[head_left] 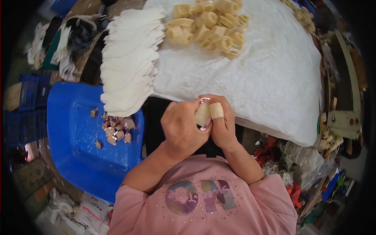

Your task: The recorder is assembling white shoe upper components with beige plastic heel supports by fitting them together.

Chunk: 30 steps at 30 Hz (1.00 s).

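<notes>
shirt (203,196), left hand (179,122), right hand (224,121), curled together, apparently around pale piece (202,114)

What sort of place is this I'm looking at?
Probably a small workshop for handwork. Overlapping white cloth-like pieces and a heap of tan pieces lie on a white-covered table. A blue tub holds small shiny-edged pieces. The left hand and right hand hold another piece.
</notes>
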Each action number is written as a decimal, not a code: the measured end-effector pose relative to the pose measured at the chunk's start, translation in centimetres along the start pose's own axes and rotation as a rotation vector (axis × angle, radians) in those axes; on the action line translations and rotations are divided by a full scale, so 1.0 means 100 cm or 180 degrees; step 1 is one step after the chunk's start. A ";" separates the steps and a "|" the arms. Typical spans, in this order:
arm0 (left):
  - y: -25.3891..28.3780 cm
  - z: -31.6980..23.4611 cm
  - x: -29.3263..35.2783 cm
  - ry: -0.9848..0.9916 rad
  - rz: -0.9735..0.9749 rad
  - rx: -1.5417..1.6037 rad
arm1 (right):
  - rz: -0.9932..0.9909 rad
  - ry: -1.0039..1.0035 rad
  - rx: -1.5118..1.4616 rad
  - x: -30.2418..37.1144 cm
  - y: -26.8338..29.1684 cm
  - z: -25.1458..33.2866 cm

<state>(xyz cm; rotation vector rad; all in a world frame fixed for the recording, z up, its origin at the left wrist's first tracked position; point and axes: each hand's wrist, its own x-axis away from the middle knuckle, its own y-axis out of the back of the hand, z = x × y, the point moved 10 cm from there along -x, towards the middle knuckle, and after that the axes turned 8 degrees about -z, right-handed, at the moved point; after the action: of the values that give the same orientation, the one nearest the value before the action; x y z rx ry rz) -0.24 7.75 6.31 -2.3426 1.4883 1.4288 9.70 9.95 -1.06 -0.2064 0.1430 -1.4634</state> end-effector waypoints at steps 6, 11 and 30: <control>0.009 0.022 -0.003 0.0102 -0.0003 0.0311 | 0.0005 0.0609 0.1400 -0.016 -0.010 0.023; 0.048 0.056 0.016 0.0456 0.0183 0.0350 | 0.0214 0.0793 0.0658 -0.043 -0.029 0.030; 0.104 0.089 -0.003 0.0183 -0.0210 -0.0645 | 0.0373 0.1966 0.3380 -0.109 -0.125 0.035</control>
<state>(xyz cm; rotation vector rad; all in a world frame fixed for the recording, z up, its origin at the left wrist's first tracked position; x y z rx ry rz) -13.81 6.27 5.72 -2.5424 1.3214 1.5771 -2.83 19.80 4.81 1.0989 -0.1358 -1.2703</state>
